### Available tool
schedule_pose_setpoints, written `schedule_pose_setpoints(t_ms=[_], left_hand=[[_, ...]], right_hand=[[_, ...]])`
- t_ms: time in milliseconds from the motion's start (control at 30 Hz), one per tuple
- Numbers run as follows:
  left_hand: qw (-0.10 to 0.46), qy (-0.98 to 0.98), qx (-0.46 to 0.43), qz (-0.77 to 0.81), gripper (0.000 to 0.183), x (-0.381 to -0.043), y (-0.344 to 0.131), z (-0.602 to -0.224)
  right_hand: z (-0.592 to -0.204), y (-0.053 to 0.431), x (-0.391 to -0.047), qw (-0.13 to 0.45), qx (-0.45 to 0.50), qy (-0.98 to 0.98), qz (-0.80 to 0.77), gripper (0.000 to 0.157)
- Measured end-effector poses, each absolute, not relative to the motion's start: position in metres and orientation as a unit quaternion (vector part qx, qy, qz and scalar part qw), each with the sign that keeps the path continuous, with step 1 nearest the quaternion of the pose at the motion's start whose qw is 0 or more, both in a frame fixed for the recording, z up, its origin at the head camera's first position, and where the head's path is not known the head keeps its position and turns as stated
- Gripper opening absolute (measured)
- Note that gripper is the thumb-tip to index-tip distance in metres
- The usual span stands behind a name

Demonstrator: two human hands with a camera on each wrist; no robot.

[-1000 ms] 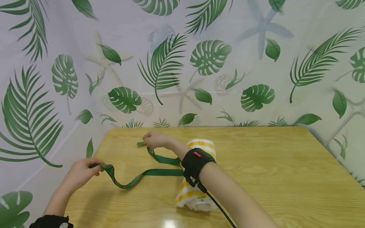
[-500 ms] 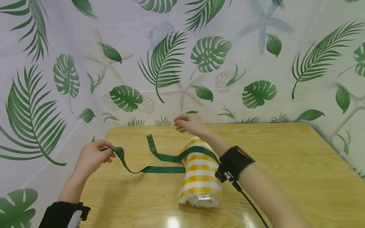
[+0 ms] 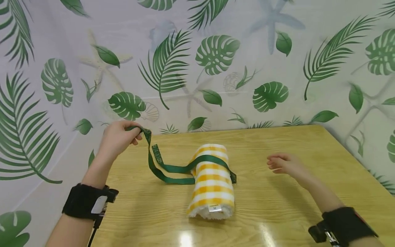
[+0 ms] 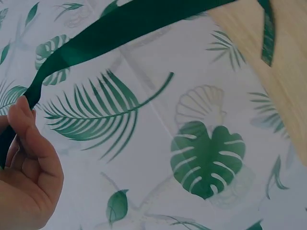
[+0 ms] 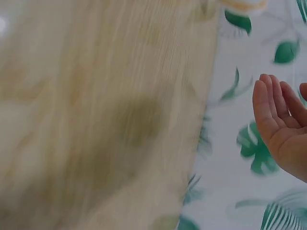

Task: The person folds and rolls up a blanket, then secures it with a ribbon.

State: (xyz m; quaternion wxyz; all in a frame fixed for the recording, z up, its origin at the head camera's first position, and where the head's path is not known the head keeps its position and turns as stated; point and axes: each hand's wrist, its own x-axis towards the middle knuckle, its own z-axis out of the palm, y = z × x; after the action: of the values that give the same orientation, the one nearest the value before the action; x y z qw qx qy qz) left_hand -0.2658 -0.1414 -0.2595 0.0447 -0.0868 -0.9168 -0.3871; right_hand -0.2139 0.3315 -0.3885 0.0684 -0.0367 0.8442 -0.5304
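A rolled yellow-and-white checked towel [image 3: 213, 185] lies on the table, a small white label showing at its near end. Around it runs a dark green ribbon [image 3: 177, 168]; one strand crosses over the roll and its loose end rests on the table to the left. The other strand emerges from the roll's left side and rises to my left hand [image 3: 120, 137], which pinches it between thumb and fingers above the table. In the left wrist view the ribbon [image 4: 120, 31] stretches away from those fingers. My right hand [image 3: 287, 166] hovers right of the towel, fingers loosely bent, holding nothing.
The wooden table [image 3: 265, 206] reaches back to a leaf-printed wall covering [image 3: 228, 92], which also stands along the left side. Black straps with small cameras sit on both wrists, and a cable hangs from the left one [image 3: 89, 202].
My right hand has let go of the ribbon's upper end and swung right, past the towel. My left hand has risen and moved rightward and away from me, lifting its strand.
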Motion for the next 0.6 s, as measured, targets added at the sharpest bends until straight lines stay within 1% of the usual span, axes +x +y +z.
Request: schedule_pose_setpoints(t_ms=[33, 167, 200, 333, 467, 533, 600], left_hand=[[0.051, -0.912, -0.091, -0.396, 0.027, -0.268, -0.135, -0.255], [0.078, -0.888, -0.121, -0.436, 0.025, -0.274, -0.107, -0.238], [0.082, -0.882, -0.131, -0.444, 0.025, -0.275, -0.099, -0.234], [0.079, -0.870, -0.159, -0.459, 0.025, -0.277, -0.066, -0.215], [0.079, -0.866, -0.193, -0.453, 0.024, -0.276, -0.032, -0.201], [0.081, -0.862, -0.214, -0.452, 0.023, -0.275, -0.014, -0.197], [0.081, -0.857, -0.236, -0.451, 0.022, -0.275, 0.004, -0.195]], right_hand=[[-0.391, 0.344, -0.205, 0.060, -0.033, 0.839, -0.539, 0.047], [-0.391, 0.393, -0.170, 0.026, -0.034, 0.797, -0.602, 0.026], [-0.390, 0.405, -0.163, 0.017, -0.039, 0.783, -0.621, 0.024], [-0.381, 0.440, -0.135, -0.045, -0.040, 0.734, -0.676, 0.030], [-0.372, 0.461, -0.115, -0.117, -0.022, 0.720, -0.684, 0.026], [-0.370, 0.466, -0.107, -0.130, -0.011, 0.725, -0.676, 0.025], [-0.368, 0.468, -0.102, -0.127, 0.002, 0.738, -0.663, 0.023]])
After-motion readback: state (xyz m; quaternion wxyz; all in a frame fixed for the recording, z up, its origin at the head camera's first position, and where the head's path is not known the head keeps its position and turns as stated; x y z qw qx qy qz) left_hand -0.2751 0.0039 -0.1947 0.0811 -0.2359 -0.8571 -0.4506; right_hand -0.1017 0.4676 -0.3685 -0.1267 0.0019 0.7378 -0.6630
